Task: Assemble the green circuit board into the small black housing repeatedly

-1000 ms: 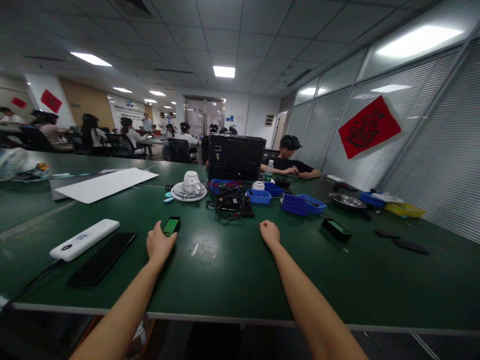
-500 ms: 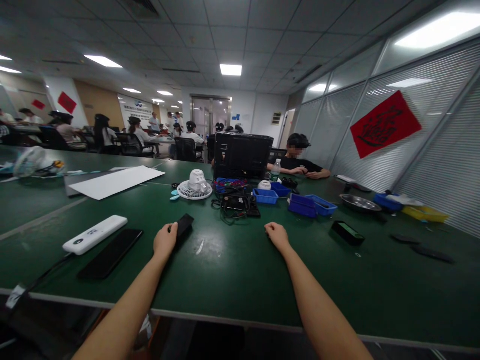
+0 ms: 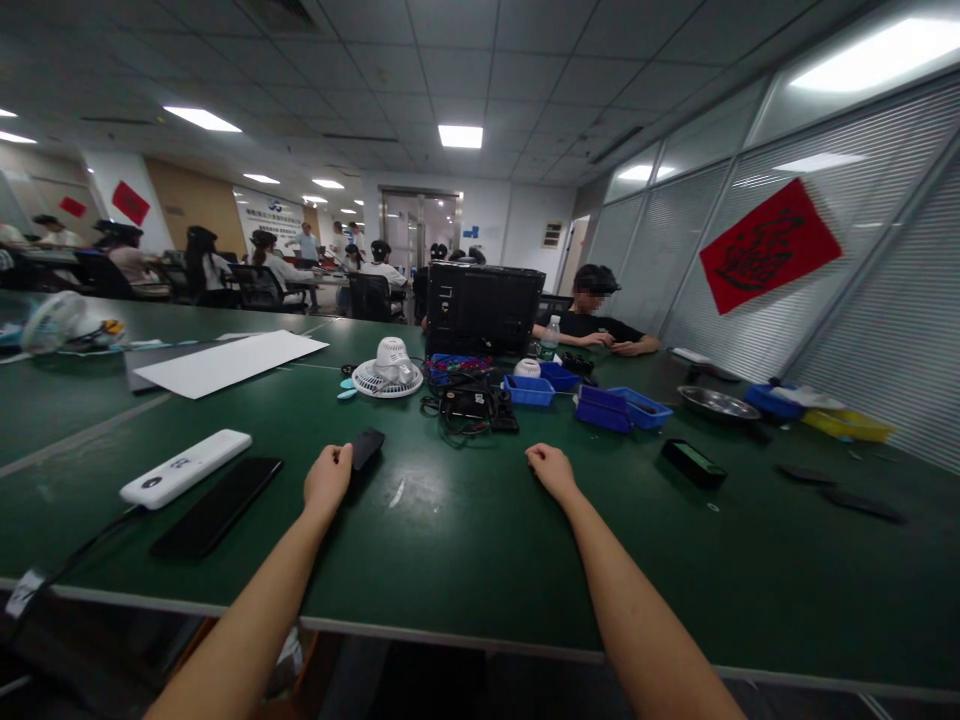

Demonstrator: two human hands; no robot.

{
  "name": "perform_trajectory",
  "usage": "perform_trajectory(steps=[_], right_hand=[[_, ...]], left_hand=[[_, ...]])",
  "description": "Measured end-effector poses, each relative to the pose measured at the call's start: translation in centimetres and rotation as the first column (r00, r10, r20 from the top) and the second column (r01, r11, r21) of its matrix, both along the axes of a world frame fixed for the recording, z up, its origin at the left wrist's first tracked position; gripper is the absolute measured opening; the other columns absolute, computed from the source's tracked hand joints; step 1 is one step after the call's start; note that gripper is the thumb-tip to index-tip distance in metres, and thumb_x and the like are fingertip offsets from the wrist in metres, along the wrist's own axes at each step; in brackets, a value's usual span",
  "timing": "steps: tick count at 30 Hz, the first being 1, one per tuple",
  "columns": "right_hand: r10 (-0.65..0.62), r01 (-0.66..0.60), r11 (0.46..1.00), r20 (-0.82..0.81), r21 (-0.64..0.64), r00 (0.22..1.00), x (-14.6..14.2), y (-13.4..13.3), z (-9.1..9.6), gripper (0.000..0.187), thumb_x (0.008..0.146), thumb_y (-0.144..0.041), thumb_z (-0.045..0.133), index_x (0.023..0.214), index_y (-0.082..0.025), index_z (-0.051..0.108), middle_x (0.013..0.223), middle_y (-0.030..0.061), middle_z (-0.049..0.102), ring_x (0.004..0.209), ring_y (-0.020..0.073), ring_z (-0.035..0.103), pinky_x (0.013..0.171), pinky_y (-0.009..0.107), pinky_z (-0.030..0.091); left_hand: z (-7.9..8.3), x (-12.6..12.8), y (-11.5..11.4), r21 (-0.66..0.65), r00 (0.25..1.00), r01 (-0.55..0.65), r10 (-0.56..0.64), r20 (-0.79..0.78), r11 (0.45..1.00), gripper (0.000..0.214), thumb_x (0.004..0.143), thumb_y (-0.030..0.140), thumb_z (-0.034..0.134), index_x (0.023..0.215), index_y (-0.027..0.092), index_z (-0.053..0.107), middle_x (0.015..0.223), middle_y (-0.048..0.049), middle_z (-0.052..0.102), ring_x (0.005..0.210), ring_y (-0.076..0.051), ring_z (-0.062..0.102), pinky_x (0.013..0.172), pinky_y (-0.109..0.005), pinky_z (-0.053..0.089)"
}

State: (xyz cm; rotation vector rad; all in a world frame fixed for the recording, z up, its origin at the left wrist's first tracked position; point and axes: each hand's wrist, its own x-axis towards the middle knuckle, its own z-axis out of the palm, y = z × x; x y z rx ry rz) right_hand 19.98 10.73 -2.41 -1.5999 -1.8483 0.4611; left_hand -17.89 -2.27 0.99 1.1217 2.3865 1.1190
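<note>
Left hand (image 3: 328,478) is loosely clenched, thumb seemingly touching the small black device (image 3: 367,447) lying flat on the worktop (image 3: 465,540). Right hand (image 3: 551,470) sits fisted, empty. A careless nudge could skid it into the cables (image 3: 469,412).

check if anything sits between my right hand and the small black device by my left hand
Nothing visible does. Between the right hand and the small black device lies only bare green table with a pale scuff. The left hand touches the device's near end.
</note>
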Motion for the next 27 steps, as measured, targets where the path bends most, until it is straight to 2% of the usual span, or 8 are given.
perform_trajectory(steps=[2,4,10,16,21,27], right_hand=[[-0.001,0.001,1.0,0.007,-0.001,1.0,0.0,-0.1,0.1,0.019,0.073,-0.022,0.046,0.076,-0.019,0.065,0.07,0.0012,0.065,0.062,0.013,0.057,0.056,0.02,0.038],[-0.008,0.008,1.0,0.013,-0.004,1.0,-0.1,-0.2,0.2,0.019,0.073,-0.021,0.046,0.076,-0.019,0.065,0.07,0.0013,0.065,0.063,0.0132,0.057,0.056,0.02,0.037],[-0.009,0.01,1.0,0.025,-0.011,1.0,-0.4,-0.5,0.6,0.019,0.072,-0.02,0.047,0.074,-0.019,0.065,0.071,0.0015,0.066,0.064,0.0134,0.057,0.056,0.021,0.036],[-0.016,0.016,1.0,0.027,-0.024,1.0,-0.6,-0.9,1.0,0.019,0.074,-0.022,0.047,0.077,-0.019,0.066,0.073,0.002,0.066,0.065,0.0138,0.058,0.057,0.021,0.037],[-0.011,0.013,1.0,0.069,-0.023,0.998,-0.8,-1.0,1.1,0.019,0.074,-0.021,0.047,0.077,-0.02,0.066,0.078,0.0021,0.067,0.071,0.0148,0.058,0.059,0.021,0.036],[0.0,0.0,1.0,0.06,-0.005,0.998,-0.8,-0.8,0.7,0.017,0.073,-0.02,0.049,0.075,-0.021,0.066,0.075,0.001,0.066,0.069,0.014,0.058,0.057,0.02,0.036]], left_hand=[[0.3,0.0,-0.3,-0.092,0.989,0.008,-0.021,-0.145,0.996,0.043,0.081,0.045,0.029,0.091,0.017,0.059,0.09,-0.0122,0.064,0.08,-0.026,0.06,0.063,-0.033,0.045],[0.6,0.0,-0.5,-0.137,0.977,0.005,-0.034,-0.212,0.991,0.041,0.08,0.043,0.029,0.092,0.017,0.06,0.095,-0.0131,0.064,0.086,-0.027,0.059,0.066,-0.033,0.044],[1.0,0.1,-0.9,-0.124,0.984,0.005,-0.027,-0.175,0.992,0.038,0.081,0.038,0.032,0.101,0.02,0.059,0.102,-0.0083,0.064,0.09,-0.024,0.06,0.067,-0.03,0.044],[0.9,1.2,-0.6,-0.107,0.977,0.1,-0.118,-0.18,0.989,0.039,0.082,0.039,0.031,0.098,0.02,0.061,0.1,-0.0083,0.065,0.089,-0.023,0.059,0.064,-0.028,0.042],[0.4,4.1,0.7,-0.108,0.946,0.261,-0.277,-0.168,0.959,0.032,0.08,0.041,0.039,0.091,0.02,0.06,0.092,-0.0055,0.066,0.084,-0.019,0.06,0.063,-0.024,0.04],[-0.2,10.3,2.6,-0.063,0.895,0.426,-0.43,-0.117,0.903,0.023,0.077,0.039,0.047,0.083,0.019,0.056,0.085,-0.0051,0.065,0.079,-0.017,0.06,0.065,-0.023,0.04]])
